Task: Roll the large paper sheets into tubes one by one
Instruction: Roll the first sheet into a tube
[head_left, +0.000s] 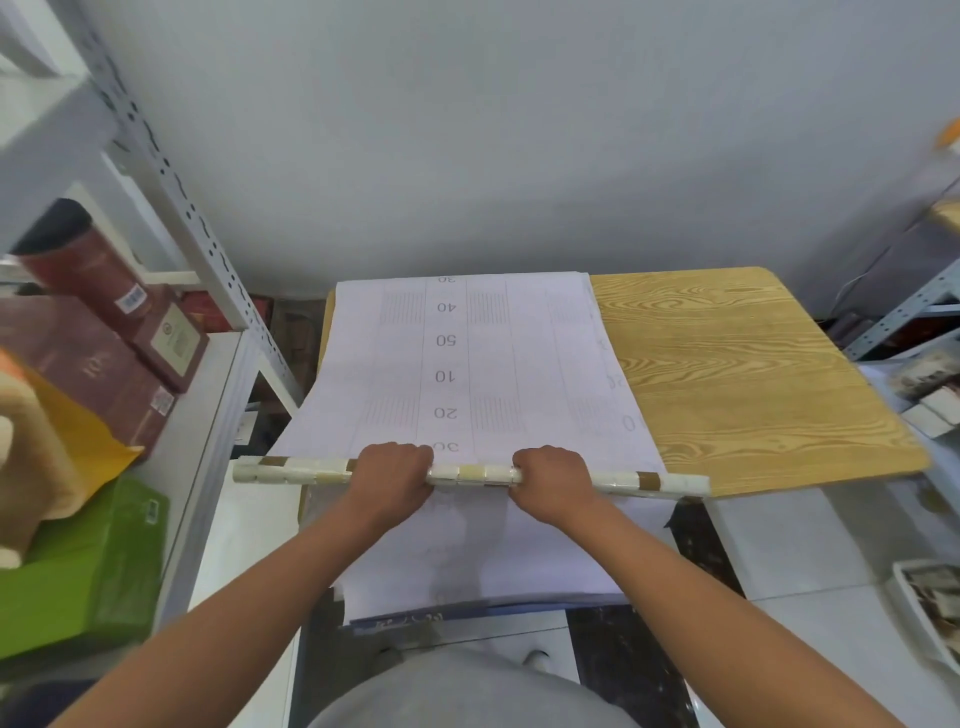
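Head view, looking down on a wooden surface (737, 374). Large paper sheet (467, 364) spread over the left part of the surface, printed with upside-down numbers and ruled bands, near edge hanging off the near side over further sheets (467, 566) below. Rolled tube (470, 474), patterned in white and tan squares, lying left to right across the sheet at the near edge of the surface, both ends reaching past the sheet's sides. Left hand (392, 473) and right hand (553, 475) side by side on the middle of the tube, fingers of both curled over it and gripping it. Metal shelf (218, 291) at left with dark red boxes (104, 364); green box (88, 561) nearer.
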